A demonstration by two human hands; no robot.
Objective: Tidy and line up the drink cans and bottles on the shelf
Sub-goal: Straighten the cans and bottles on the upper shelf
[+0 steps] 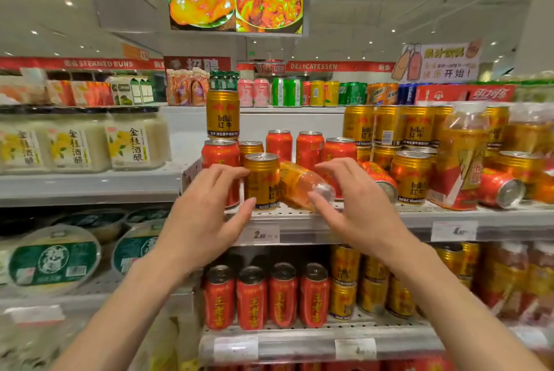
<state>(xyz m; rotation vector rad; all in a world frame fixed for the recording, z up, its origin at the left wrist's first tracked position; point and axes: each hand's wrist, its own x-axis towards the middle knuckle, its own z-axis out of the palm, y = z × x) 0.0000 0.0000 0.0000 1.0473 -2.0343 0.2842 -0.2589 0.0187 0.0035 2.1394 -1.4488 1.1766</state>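
A gold Red Bull can stands upright at the front of the middle shelf. Against its right side leans a tipped orange bottle, cap toward me. My left hand hovers open just left of the gold can, fingertips near it. My right hand is open too, thumb close to the bottle's cap, fingers arched above it. Red cans stand behind. Another red can lies on its side at the right, and one more tipped can lies behind my right hand.
A gold can is stacked on a red can at the left. Gold cans and wrapped bottle packs crowd the right. Jars fill the left shelf. Rows of cans stand below.
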